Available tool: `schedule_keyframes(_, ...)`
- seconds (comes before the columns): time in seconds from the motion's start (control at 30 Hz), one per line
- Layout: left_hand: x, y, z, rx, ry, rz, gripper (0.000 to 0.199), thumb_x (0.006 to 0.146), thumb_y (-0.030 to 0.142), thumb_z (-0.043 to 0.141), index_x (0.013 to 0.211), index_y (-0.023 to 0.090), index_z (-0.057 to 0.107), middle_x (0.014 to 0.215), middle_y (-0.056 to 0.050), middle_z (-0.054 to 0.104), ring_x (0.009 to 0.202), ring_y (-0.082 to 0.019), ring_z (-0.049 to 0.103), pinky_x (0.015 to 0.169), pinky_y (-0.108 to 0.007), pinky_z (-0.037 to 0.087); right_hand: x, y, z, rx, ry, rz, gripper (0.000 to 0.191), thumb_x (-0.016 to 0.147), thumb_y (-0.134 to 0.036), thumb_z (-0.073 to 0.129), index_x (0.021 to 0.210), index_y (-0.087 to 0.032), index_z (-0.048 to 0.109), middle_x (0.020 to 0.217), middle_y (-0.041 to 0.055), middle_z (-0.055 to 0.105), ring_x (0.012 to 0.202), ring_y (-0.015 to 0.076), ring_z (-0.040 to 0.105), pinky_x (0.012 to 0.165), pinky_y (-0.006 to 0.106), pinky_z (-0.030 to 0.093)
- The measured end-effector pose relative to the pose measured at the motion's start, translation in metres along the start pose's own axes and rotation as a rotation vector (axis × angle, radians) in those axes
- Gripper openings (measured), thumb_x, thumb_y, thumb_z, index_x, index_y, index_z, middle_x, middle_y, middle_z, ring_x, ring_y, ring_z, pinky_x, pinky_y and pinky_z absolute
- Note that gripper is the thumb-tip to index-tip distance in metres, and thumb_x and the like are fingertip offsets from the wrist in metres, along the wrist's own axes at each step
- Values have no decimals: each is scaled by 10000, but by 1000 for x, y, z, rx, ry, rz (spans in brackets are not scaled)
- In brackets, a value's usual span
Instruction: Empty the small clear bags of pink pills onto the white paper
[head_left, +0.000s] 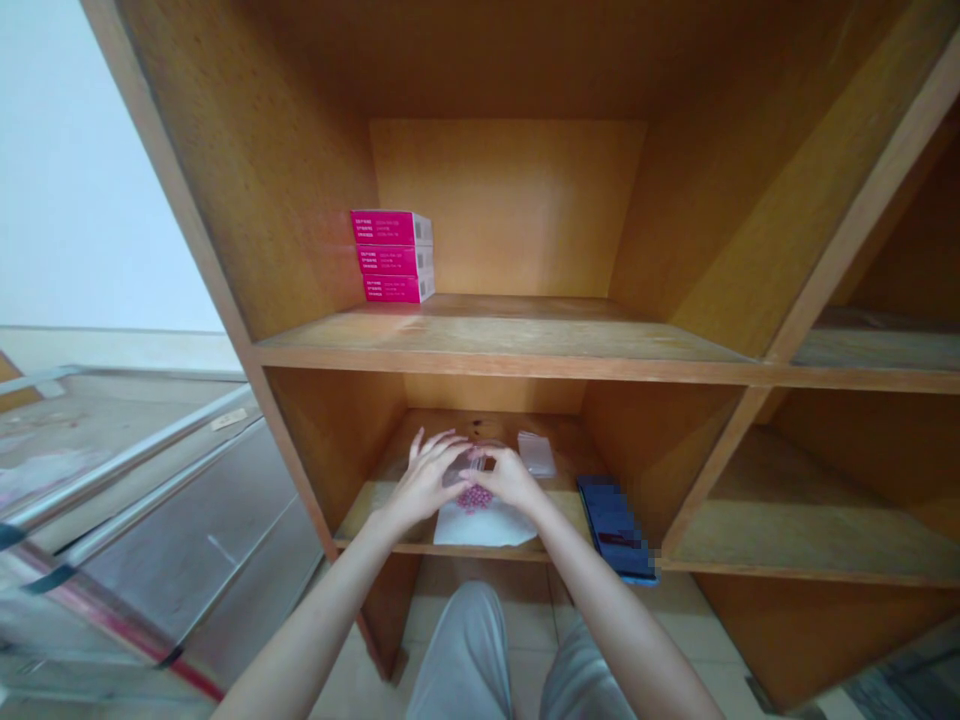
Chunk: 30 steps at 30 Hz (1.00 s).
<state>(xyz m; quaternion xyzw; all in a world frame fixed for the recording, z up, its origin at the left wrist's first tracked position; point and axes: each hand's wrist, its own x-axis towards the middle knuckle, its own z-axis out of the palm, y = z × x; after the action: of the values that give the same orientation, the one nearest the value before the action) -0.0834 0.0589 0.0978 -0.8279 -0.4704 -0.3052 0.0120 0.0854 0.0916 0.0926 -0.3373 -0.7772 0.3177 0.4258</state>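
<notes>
Grey trouser legs (461,655) sit nearest the camera, below both bare forearms, which reach forward into the lower compartment of a wooden shelving unit (510,362). Left hand (427,480) and right hand (510,478) meet at mid-shelf, above a white paper sheet (484,526) lying at the shelf's near edge. Left fingers are spread wide and arched toward the centre; right fingers are drawn narrower, tips pointing left. Between them sits a small clear plastic pouch (469,468), partly hidden by the fingers, its long axis not determinable. Pink beads (474,497) show just below it, apparently at its near end; whether they lie inside cannot be confirmed. Both hands touch or nearly touch the pouch, neither clearly nearer; firmness of any grip cannot be told. A small translucent packet (536,455) lies just far-right of the right hand. A dark blue rectangular object (615,527), pixelated, rests at the shelf front, right of the right forearm. On the upper shelf, three stacked magenta boxes (392,255) stand against the left wall; their white-printed labels are too small to read. No brand legible anywhere.
</notes>
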Motion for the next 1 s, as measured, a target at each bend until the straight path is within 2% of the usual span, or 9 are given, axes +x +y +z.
schedule_keyframes(0.2,-1,-5,7,-23,-8,-16,474,699,393,592,1144,265,492,1182,-49,544,1163,-227,398,1037,-482,48,-1,1,3,129,-52,26,111,705,-264,612,733,-161,643,778,34,670,729,154,609,718,283,464)
schedule_keyframes(0.37,-2,-10,12,-95,59,-138,432,672,418,616,1062,253,533,1076,-46,606,1049,-211,497,1013,-479,145,-5,10,8,182,117,24,143,762,-275,540,770,-173,640,845,47,655,813,157,596,753,289,453)
schedule_keyframes(0.5,-7,-16,21,-180,105,-216,426,659,402,637,1034,226,541,1042,-63,619,1009,-220,529,969,-483,243,-15,18,12,139,218,4,122,767,-245,526,799,-183,626,914,60,627,890,165,570,784,296,445)
schedule_keyframes(0.63,-17,-25,38,-301,197,-268,432,657,386,641,1026,184,543,1049,-90,601,980,-218,548,874,-405,387,-31,32,20,23,309,3,125,773,-195,486,803,-194,608,908,59,608,888,167,554,803,314,433)
schedule_keyframes(0.73,-25,-33,52,-385,220,-312,423,694,376,606,1056,176,514,1074,-96,578,969,-203,552,828,-371,428,-44,42,28,-101,300,19,125,749,-153,496,777,-195,611,888,62,605,892,180,542,813,332,419)
schedule_keyframes(0.83,-30,-38,63,-421,228,-320,428,712,367,589,1080,173,490,1095,-101,559,994,-198,537,845,-366,423,-54,49,37,-232,241,26,125,722,-141,535,767,-207,630,948,66,600,963,202,515,859,371,387)
schedule_keyframes(1.0,-34,-37,76,-459,262,-330,416,740,348,557,1104,174,454,1085,-104,553,992,-197,539,877,-377,405,-62,56,48,-376,145,38,169,706,-142,570,822,-231,654,1105,68,565,1139,254,406,967,496,236)
